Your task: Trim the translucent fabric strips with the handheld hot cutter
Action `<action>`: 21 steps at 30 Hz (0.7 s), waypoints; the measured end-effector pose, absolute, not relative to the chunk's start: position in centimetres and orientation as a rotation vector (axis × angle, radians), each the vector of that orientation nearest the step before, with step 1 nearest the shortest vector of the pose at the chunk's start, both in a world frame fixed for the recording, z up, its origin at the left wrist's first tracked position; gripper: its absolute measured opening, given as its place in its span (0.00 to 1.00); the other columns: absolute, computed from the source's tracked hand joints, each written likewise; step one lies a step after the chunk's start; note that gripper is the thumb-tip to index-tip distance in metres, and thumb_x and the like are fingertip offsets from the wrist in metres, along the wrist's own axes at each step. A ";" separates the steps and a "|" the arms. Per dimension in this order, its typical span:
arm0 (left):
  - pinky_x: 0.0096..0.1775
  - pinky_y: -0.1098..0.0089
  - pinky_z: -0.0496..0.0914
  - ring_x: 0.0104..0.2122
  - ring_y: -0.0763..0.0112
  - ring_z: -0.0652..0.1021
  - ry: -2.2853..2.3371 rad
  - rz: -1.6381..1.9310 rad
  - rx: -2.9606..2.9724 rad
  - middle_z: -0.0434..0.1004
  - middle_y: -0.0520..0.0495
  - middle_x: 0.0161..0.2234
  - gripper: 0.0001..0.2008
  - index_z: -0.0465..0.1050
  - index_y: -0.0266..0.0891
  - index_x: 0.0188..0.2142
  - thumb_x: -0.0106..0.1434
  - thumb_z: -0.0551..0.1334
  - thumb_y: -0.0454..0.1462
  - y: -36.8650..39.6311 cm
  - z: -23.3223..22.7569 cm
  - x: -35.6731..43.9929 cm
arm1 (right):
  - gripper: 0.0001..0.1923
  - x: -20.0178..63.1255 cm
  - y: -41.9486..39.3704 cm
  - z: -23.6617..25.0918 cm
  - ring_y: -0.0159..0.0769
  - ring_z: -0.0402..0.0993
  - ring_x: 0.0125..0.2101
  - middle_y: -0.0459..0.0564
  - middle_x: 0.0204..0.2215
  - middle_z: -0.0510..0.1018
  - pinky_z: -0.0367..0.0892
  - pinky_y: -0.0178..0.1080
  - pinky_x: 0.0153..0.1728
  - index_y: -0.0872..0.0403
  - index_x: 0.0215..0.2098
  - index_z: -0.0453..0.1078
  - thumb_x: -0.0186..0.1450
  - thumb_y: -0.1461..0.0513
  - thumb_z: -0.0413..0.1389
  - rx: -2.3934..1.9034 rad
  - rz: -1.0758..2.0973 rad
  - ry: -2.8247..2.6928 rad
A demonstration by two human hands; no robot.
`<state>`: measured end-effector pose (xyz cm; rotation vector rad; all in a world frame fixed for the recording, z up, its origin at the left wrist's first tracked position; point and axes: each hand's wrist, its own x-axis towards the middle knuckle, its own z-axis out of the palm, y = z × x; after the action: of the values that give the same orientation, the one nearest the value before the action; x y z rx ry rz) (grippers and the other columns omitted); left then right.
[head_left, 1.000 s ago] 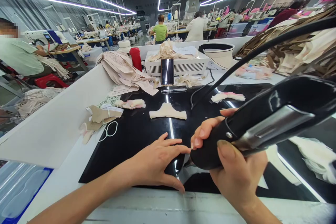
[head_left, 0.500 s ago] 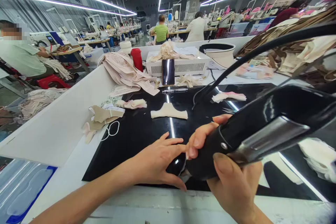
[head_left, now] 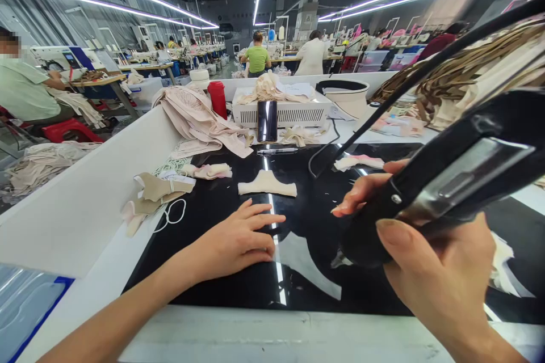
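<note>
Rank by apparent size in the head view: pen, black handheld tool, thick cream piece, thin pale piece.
1. Black handheld tool, closest to camera
2. Thin pale piece and thick cream piece: too alike to rank
3. Pen

A black tool [head_left: 468, 181], softened by blur, exits the frame at 3 o'clock and hides part of the right hand [head_left: 440, 278]; a black cord [head_left: 383, 109] leaves near 2. The edge crops the left forearm [head_left: 123, 312] at 8 o'clock, a blue-rimmed bin [head_left: 34, 300] beside it, and a seated worker [head_left: 23, 88] at 9. Far-wall markings [head_left: 251, 15] toward 12 are illegibly small.
</note>
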<state>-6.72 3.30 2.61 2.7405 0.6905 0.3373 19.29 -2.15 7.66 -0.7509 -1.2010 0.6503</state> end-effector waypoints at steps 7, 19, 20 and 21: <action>0.69 0.40 0.65 0.64 0.51 0.75 1.039 0.645 2.806 0.78 0.38 0.62 0.12 0.80 0.39 0.52 0.76 0.60 0.29 3.1 2.2 -6.4 | 0.22 18.4 -1.8 7.1 0.39 0.80 0.28 0.45 0.34 0.82 0.75 0.40 0.24 0.46 0.49 0.75 0.62 0.53 0.76 -0.691 0.689 -1.116; 0.68 0.47 0.69 0.66 0.47 0.71 0.903 0.303 2.430 0.72 0.35 0.66 0.42 0.71 0.36 0.67 0.60 0.78 0.52 -0.5 1.9 -3.1 | 0.24 15.6 -1.2 6.2 0.34 0.77 0.26 0.43 0.33 0.80 0.75 0.38 0.24 0.47 0.51 0.70 0.64 0.52 0.74 -0.583 0.772 -1.057; 0.68 0.47 0.69 0.66 0.46 0.70 0.903 0.294 2.431 0.71 0.35 0.66 0.42 0.71 0.37 0.68 0.60 0.78 0.52 -0.5 1.8 -3.1 | 0.24 15.6 -1.1 6.1 0.34 0.77 0.26 0.43 0.34 0.80 0.75 0.38 0.24 0.47 0.51 0.70 0.64 0.52 0.74 -0.580 0.775 -1.054; 0.68 0.47 0.68 0.66 0.46 0.70 0.900 0.290 2.433 0.71 0.36 0.66 0.43 0.70 0.37 0.68 0.60 0.78 0.52 -0.5 1.8 -3.1 | 0.24 15.6 -1.1 6.0 0.33 0.77 0.26 0.43 0.34 0.80 0.75 0.38 0.24 0.47 0.51 0.70 0.64 0.52 0.74 -0.576 0.777 -1.057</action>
<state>-3.14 -0.48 1.79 2.4328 0.8999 0.2903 15.57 -1.09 5.98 -0.5761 -1.0568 0.7773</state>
